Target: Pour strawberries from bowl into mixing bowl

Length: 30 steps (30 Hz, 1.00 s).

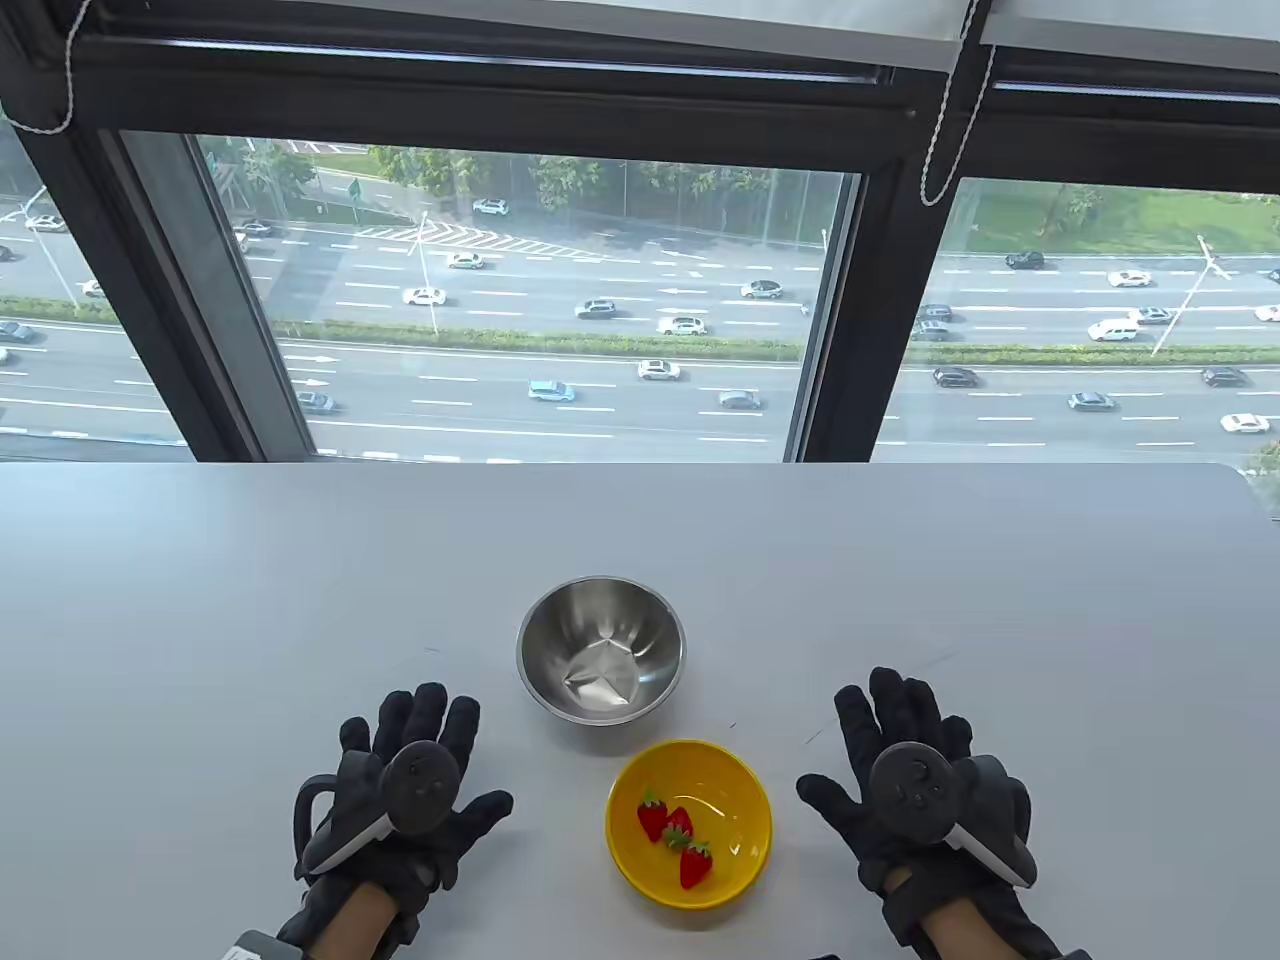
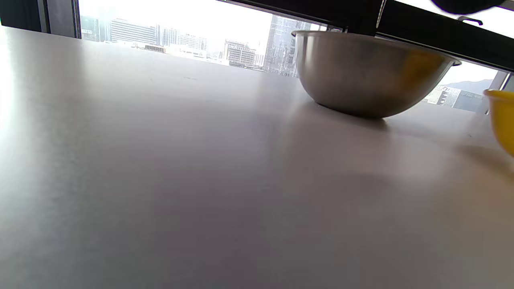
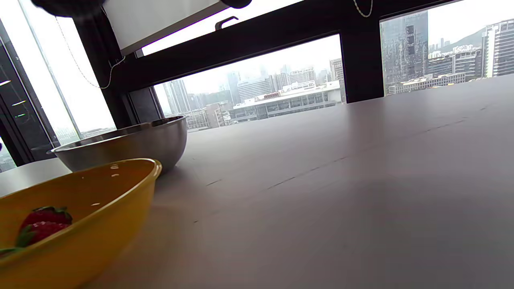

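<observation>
The big white table (image 1: 200,600) fills the lower part of the table view, running up to the dark-framed window (image 1: 500,120) with a busy road beyond the glass. Near the table's middle sits the steel mixing bowl (image 1: 601,648), upright, nothing inside it but reflections; the left wrist view catches its rounded flank (image 2: 361,76) resting on the tabletop, and the right wrist view shows it (image 3: 132,146) just behind the smaller dish. Nearer to the person and slightly to the right stands the yellow bowl (image 1: 689,823), close to the mixing bowl but not touching it in the overhead shot; its rim pokes in at the right edge of the left wrist view (image 2: 502,116) and looms large in the right wrist view (image 3: 80,216). On either side, well clear of both bowls, the hands lie palm-down: left hand (image 1: 400,790) with fingers spread wide, holding nothing, and right hand (image 1: 915,780) likewise splayed flat and empty, each with a tracker on its back. Down in the yellow bowl lie three strawberries (image 1: 676,838), red with green caps, clustered left of centre; the right wrist view shows them (image 3: 40,228) inside the near wall.
</observation>
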### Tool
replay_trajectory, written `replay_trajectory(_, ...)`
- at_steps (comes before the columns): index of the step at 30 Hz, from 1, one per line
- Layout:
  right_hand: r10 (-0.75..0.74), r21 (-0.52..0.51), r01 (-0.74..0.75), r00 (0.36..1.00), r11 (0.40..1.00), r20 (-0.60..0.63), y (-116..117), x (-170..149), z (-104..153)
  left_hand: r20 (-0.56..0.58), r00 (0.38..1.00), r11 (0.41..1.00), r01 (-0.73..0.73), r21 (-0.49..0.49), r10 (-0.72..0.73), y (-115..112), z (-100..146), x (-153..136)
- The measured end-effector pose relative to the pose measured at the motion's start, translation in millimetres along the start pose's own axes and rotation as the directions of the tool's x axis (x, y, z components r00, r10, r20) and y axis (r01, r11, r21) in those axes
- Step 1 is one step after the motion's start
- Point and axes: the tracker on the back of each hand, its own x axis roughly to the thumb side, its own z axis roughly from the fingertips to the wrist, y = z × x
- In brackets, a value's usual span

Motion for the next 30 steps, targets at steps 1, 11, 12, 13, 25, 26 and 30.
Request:
replay_trajectory(1,0.0,0.0,0.0,1.0,1.0,0.0,0.1,0.0,-0.1,0.0,1.0,1.0,0.001,0.0,-0.001,-0.1,-0.1,-0.1)
replay_trajectory(11,-0.005,-0.004,0.005,1.0,1.0,-0.001,-0.2,-1.1,-0.1,-0.01,1.0,1.0,-0.006,0.006,0.006,0.0,-0.1,-1.8)
replay_trajectory(12,-0.005,-0.004,0.005,1.0,1.0,-0.002,-0.2,-1.2,-0.1,-0.01,1.0,1.0,-0.008,0.006,0.008,0.0,-0.1,-2.1)
replay_trajectory(13,-0.004,-0.004,0.004,1.0,1.0,-0.002,-0.2,-1.5,-0.1,-0.012,1.0,1.0,-0.009,0.005,0.009,0.0,-0.1,-2.3)
replay_trajectory(25,-0.011,-0.004,0.011,1.0,1.0,-0.008,-1.1,-3.1,-0.6,-0.004,1.0,1.0,0.003,0.013,-0.003,1.0,-0.7,-2.8)
replay_trajectory(26,-0.012,-0.005,0.012,1.0,1.0,-0.01,-1.1,-3.4,-0.5,-0.004,1.0,1.0,0.004,0.011,-0.004,1.0,-0.8,-2.7)
replay_trajectory(30,-0.011,0.004,0.011,1.0,1.0,-0.018,-0.5,-4.7,-2.5,-0.002,1.0,1.0,0.009,0.007,-0.009,0.8,-1.2,-2.5)
